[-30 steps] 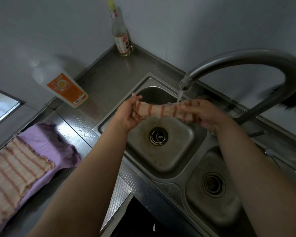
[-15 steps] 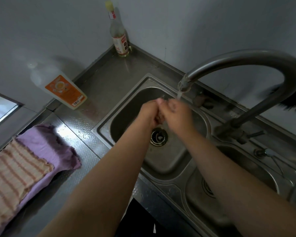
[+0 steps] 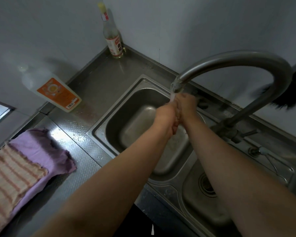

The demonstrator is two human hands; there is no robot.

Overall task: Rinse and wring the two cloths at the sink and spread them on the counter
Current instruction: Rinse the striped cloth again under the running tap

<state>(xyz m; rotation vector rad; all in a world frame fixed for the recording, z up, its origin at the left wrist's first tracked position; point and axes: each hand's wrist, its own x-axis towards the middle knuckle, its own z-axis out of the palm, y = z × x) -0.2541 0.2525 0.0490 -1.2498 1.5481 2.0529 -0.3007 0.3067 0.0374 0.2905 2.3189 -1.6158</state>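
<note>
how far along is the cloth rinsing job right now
Looks done: a purple cloth and a striped orange-and-cream cloth lie spread on the steel counter. In hand: the left hand and right hand squeeze a bunched striped cloth under the curved metal faucet, over the left sink basin. Left: finishing the wring and spreading it on the counter.

grey walls (image 3: 195,23), steel counter (image 3: 99,86)

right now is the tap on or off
On: a thin stream of water falls from the faucet spout onto the hands, left hand and right hand, pressed together over the sink.
</note>
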